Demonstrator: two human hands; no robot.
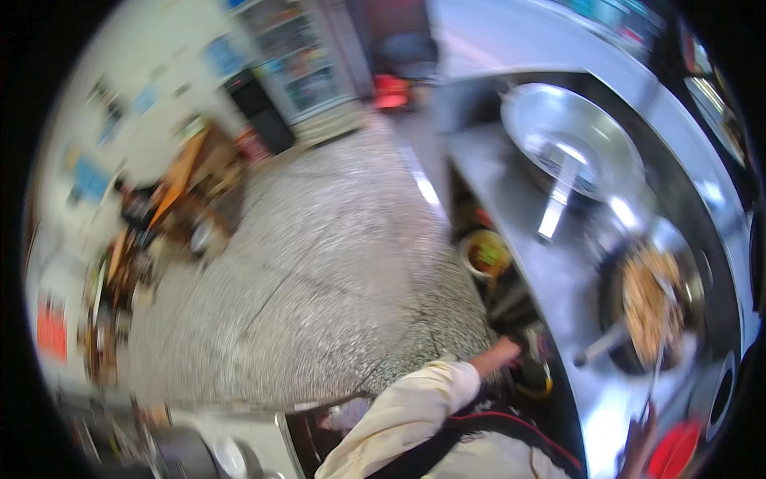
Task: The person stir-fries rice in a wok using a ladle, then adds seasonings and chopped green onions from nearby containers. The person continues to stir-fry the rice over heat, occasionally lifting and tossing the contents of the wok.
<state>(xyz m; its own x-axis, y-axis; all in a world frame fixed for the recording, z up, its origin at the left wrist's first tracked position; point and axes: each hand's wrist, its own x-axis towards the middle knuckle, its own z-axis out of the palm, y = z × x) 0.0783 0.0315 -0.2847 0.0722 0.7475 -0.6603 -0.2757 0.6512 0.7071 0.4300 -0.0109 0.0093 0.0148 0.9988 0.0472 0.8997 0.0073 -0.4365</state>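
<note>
At the lower right, my right hand [642,437] is closed round the handle of a long metal ladle [659,358]. The ladle's head rests in a heap of pale brown strips of food [645,299], perhaps noodles, inside a wok [692,279]. This wok stands on the steel cooking range [550,275], its own stubby handle pointing toward the front left. My left arm stretches out to the range's front side, where my left hand [504,353] hangs low beside a small pinkish object [538,345]. Blur hides its fingers and whatever they may touch.
A larger empty wok [566,120] with a handle sits farther back on the range. Below the range's front edge stands a bowl of brownish-green contents [487,254]. A red round container [674,451] is near my right hand. A glass-door fridge [299,64] stands across the tiled floor.
</note>
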